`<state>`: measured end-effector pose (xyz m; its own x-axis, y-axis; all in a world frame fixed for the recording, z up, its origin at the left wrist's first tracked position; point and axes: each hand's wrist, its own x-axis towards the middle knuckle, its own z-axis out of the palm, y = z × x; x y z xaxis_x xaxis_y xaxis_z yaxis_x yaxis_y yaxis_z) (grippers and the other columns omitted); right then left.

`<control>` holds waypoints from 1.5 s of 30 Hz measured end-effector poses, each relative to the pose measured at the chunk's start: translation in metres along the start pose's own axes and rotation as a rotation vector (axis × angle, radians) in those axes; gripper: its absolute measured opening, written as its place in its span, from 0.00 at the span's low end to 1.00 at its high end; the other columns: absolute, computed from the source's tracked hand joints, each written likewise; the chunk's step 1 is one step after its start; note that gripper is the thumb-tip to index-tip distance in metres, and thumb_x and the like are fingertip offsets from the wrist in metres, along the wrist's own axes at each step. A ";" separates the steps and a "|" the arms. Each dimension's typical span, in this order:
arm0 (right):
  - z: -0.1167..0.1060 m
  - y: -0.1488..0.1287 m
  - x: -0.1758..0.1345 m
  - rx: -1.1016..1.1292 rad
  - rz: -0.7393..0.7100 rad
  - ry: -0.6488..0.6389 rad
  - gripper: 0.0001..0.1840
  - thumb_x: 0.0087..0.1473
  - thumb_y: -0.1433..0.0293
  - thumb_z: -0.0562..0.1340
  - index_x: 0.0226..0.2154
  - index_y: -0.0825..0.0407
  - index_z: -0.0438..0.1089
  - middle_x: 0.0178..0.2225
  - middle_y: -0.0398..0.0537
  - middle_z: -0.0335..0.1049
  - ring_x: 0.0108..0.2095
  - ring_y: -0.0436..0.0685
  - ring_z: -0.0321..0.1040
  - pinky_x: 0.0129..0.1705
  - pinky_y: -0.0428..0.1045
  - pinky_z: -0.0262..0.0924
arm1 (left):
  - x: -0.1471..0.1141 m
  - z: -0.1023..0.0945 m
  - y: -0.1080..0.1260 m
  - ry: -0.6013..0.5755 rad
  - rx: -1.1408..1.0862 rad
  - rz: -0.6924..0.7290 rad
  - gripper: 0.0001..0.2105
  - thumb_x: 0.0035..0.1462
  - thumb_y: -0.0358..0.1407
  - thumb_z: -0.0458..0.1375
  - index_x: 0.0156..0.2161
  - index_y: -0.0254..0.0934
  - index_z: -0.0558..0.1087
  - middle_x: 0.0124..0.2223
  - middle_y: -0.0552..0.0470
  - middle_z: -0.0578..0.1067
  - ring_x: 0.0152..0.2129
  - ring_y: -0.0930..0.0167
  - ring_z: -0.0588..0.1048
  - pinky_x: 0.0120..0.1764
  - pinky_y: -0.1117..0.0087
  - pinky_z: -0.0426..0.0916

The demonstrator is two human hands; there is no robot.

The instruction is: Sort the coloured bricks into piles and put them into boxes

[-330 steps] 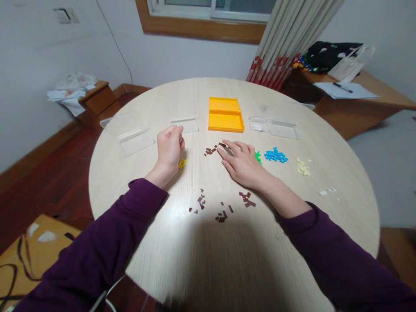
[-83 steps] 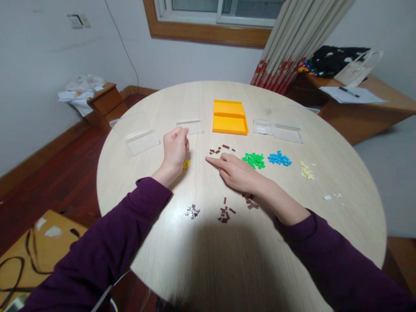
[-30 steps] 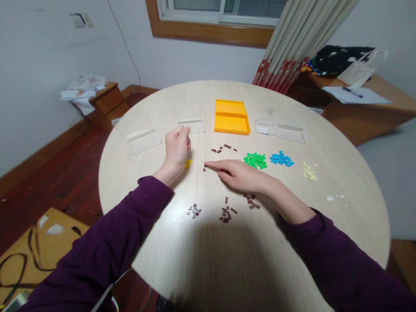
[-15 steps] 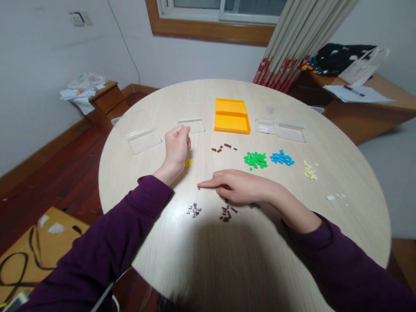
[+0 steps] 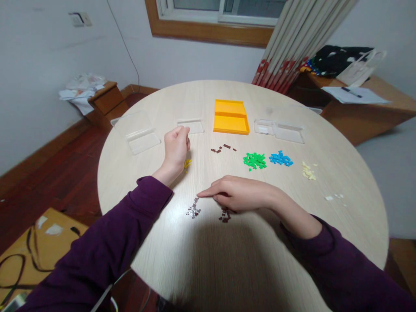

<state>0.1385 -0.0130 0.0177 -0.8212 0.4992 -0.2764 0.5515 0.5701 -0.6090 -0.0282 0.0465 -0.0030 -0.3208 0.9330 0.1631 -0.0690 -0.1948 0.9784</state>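
Observation:
My left hand is closed in a fist above the table; whatever it may hold is hidden. Beside its wrist lie small yellow bricks, partly covered by the hand. My right hand has its index finger stretched out and the other fingers curled. Its fingertip touches the table at a small brown brick, right at the upper edge of a shiny brown pile of bricks. Under the right palm a second pile of dark brown bricks is partly hidden. Farther off lie several loose brown bricks.
Piles of green bricks, blue bricks and cream bricks lie to the right, with a few white pieces. An open orange box stands at the back, between clear plastic boxes on both sides.
My right hand has moved toward me, and the small brown brick at its fingertip has slid along to the shiny brown pile. My left fist has stayed in place.

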 end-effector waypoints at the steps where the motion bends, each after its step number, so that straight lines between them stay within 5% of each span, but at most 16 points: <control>1: 0.000 0.002 0.000 0.006 0.003 0.028 0.29 0.53 0.79 0.51 0.53 0.48 0.73 0.44 0.47 0.78 0.39 0.53 0.74 0.44 0.48 0.65 | 0.000 0.000 0.000 0.000 -0.004 0.002 0.19 0.56 0.31 0.53 0.18 0.40 0.51 0.15 0.62 0.51 0.13 0.77 0.51 0.19 0.71 0.49; 6: 0.000 0.037 0.007 -0.152 0.185 0.485 0.25 0.56 0.76 0.50 0.51 0.51 0.74 0.50 0.51 0.75 0.51 0.58 0.70 0.55 0.56 0.61 | 0.000 0.000 0.000 0.002 -0.020 0.005 0.19 0.56 0.30 0.54 0.18 0.40 0.51 0.15 0.62 0.50 0.13 0.77 0.51 0.20 0.71 0.49; 8: 0.001 0.052 0.010 -0.217 0.263 0.576 0.26 0.57 0.76 0.50 0.56 0.53 0.69 0.54 0.56 0.71 0.54 0.61 0.67 0.56 0.59 0.59 | 0.000 0.000 0.000 0.001 -0.022 0.000 0.19 0.56 0.30 0.54 0.18 0.40 0.50 0.15 0.62 0.50 0.13 0.77 0.51 0.20 0.72 0.49; 12: 0.003 0.064 0.013 -0.276 0.305 0.561 0.29 0.57 0.77 0.49 0.61 0.58 0.61 0.57 0.62 0.67 0.56 0.64 0.65 0.56 0.61 0.59 | 0.000 -0.001 0.001 -0.009 -0.050 -0.014 0.20 0.55 0.27 0.52 0.17 0.39 0.48 0.15 0.62 0.49 0.13 0.78 0.50 0.19 0.73 0.48; 19: -0.003 0.058 0.005 -0.165 0.259 0.538 0.26 0.54 0.77 0.51 0.52 0.51 0.72 0.53 0.51 0.72 0.54 0.59 0.68 0.58 0.59 0.60 | 0.001 -0.001 0.001 -0.008 -0.047 -0.010 0.21 0.55 0.29 0.54 0.17 0.39 0.48 0.14 0.62 0.48 0.13 0.78 0.50 0.18 0.73 0.48; 29: -0.036 0.028 -0.047 -0.001 0.310 0.022 0.20 0.48 0.77 0.54 0.32 0.49 0.80 0.30 0.46 0.80 0.29 0.54 0.74 0.32 0.49 0.66 | 0.000 -0.001 -0.001 -0.010 -0.055 0.011 0.20 0.53 0.29 0.53 0.17 0.39 0.48 0.15 0.62 0.48 0.13 0.78 0.49 0.18 0.73 0.48; 33: -0.036 0.039 -0.044 -0.050 0.281 0.311 0.20 0.52 0.75 0.52 0.34 0.48 0.79 0.34 0.46 0.79 0.35 0.56 0.73 0.40 0.52 0.66 | 0.001 -0.001 -0.002 -0.008 -0.020 0.015 0.20 0.54 0.31 0.54 0.18 0.39 0.48 0.15 0.62 0.49 0.13 0.78 0.50 0.18 0.73 0.49; 37: -0.025 0.059 -0.024 -0.229 0.331 0.654 0.25 0.54 0.75 0.51 0.50 0.50 0.73 0.47 0.53 0.74 0.47 0.60 0.69 0.51 0.57 0.61 | 0.001 -0.002 -0.004 -0.016 -0.029 0.007 0.20 0.54 0.30 0.53 0.17 0.39 0.48 0.15 0.62 0.48 0.13 0.78 0.50 0.18 0.73 0.48; 41: -0.012 0.070 -0.003 -0.426 0.394 0.677 0.30 0.55 0.77 0.50 0.59 0.56 0.64 0.46 0.59 0.71 0.46 0.63 0.65 0.49 0.58 0.58 | 0.000 -0.002 -0.003 -0.012 -0.040 0.007 0.20 0.54 0.30 0.53 0.17 0.39 0.47 0.15 0.62 0.48 0.13 0.78 0.49 0.18 0.73 0.47; 45: -0.008 0.071 0.008 -0.531 0.444 0.626 0.29 0.55 0.77 0.48 0.57 0.59 0.67 0.41 0.63 0.69 0.41 0.64 0.63 0.44 0.58 0.56 | 0.000 -0.001 -0.001 -0.008 -0.065 0.002 0.20 0.54 0.28 0.52 0.17 0.39 0.47 0.15 0.62 0.47 0.13 0.78 0.48 0.18 0.73 0.46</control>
<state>0.1724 0.0367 -0.0216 -0.3760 0.9156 0.1425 0.9175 0.3894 -0.0809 -0.0293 0.0465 -0.0038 -0.3138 0.9348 0.1663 -0.1298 -0.2157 0.9678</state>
